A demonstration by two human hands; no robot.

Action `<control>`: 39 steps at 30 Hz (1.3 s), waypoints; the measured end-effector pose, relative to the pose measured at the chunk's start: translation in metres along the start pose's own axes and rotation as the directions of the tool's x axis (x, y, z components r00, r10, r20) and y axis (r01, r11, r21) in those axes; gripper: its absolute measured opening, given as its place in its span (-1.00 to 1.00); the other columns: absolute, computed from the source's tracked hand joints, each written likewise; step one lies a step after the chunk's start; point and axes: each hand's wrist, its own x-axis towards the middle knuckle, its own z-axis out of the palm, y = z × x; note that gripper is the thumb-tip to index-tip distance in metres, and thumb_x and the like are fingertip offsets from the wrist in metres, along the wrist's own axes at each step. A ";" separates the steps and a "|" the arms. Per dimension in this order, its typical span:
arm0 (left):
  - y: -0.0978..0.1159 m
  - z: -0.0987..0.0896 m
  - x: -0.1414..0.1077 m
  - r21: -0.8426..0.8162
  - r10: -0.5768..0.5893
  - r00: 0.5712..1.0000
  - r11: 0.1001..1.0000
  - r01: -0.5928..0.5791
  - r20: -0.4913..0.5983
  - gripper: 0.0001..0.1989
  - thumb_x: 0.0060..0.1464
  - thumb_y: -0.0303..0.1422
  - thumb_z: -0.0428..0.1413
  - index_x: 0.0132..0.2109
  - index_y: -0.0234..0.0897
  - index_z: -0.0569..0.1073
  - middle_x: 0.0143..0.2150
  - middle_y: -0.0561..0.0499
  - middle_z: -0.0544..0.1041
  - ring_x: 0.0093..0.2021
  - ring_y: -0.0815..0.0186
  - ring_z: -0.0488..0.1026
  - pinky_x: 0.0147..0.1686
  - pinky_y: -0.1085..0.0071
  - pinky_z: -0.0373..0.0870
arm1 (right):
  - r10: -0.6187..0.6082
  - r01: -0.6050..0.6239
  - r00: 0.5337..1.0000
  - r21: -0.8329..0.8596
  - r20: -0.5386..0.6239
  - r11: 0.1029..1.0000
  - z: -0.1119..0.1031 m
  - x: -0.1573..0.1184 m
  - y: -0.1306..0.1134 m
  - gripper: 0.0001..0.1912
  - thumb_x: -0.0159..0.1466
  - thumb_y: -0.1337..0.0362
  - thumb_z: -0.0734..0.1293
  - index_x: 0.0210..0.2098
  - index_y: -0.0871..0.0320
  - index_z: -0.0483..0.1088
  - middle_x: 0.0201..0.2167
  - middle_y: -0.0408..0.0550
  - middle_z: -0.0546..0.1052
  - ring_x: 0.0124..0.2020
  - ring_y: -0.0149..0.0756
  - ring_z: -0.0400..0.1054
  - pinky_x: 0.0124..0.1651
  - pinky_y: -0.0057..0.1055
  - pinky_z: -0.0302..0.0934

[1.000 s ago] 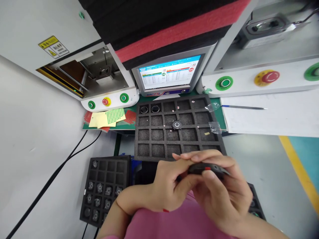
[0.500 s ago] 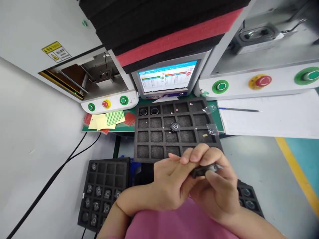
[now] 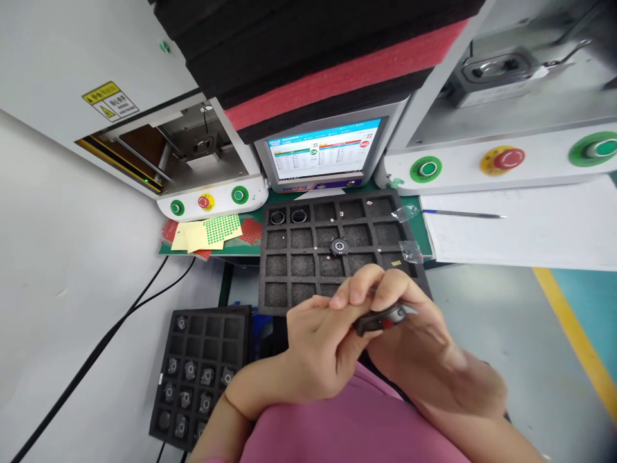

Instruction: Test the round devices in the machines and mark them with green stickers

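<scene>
Both hands are together in front of my chest around a dark watch case (image 3: 373, 319) with a silver-grey side and a red spot on it. My left hand (image 3: 321, 347) is closed on its left end, thumb below. My right hand (image 3: 409, 321) bends its fingers over the top of the case and over my left fingers. The right thumb stands away from the case, slightly blurred. The face of the case is hidden. Beyond the hands, a round black watch body (image 3: 339, 245) with its sensor back up rests across the dividers of a black foam tray (image 3: 289, 280).
Two ring-like watch parts (image 3: 288, 216) occupy the tray's back-left pockets. Clear plastic bits (image 3: 410, 251) lie on its right edge. A lower foam tray (image 3: 207, 350) holds several watch parts. A monitor (image 3: 328, 151) stands between two machines with buttons. A pen (image 3: 463, 213) lies on paper.
Both hands and the watch case have shifted slightly left and up. My right thumb has swung off the case's side, and the red spot now shows.
</scene>
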 end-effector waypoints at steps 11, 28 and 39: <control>-0.004 -0.002 -0.004 -0.330 -0.111 0.992 0.936 0.124 0.057 -0.75 0.29 -0.24 -0.02 -0.09 -0.27 0.49 -0.41 0.02 0.60 -0.49 0.38 0.49 -0.43 0.46 0.45 | -0.266 0.222 0.964 -0.500 -0.016 0.837 0.002 -0.012 -0.001 -0.87 0.29 0.35 0.30 -0.17 0.06 0.39 -0.24 -0.06 0.43 -0.17 -0.17 0.48 -0.14 -0.18 0.47; -0.016 0.010 -0.006 -0.312 -0.011 1.000 0.950 0.005 -0.019 -0.71 0.29 -0.24 -0.06 -0.11 -0.29 0.50 -0.35 -0.05 0.62 -0.37 0.31 0.57 -0.37 0.46 0.48 | -0.316 0.214 0.940 -0.501 -0.127 0.839 0.010 -0.014 0.006 -0.82 0.21 0.48 0.25 -0.28 0.08 0.37 -0.31 -0.08 0.45 -0.26 -0.23 0.45 -0.17 -0.16 0.50; -0.095 0.019 -0.008 -0.316 -0.701 0.713 0.681 0.661 -0.020 -0.71 0.16 -0.17 0.09 -0.14 -0.32 0.50 -0.44 0.02 0.56 -0.52 0.38 0.50 -0.45 0.49 0.46 | -0.240 0.037 0.915 -0.525 -0.324 0.850 -0.045 0.020 0.046 -0.74 0.17 0.28 0.41 -0.15 0.09 0.37 -0.11 -0.05 0.49 0.01 -0.28 0.42 0.13 -0.33 0.31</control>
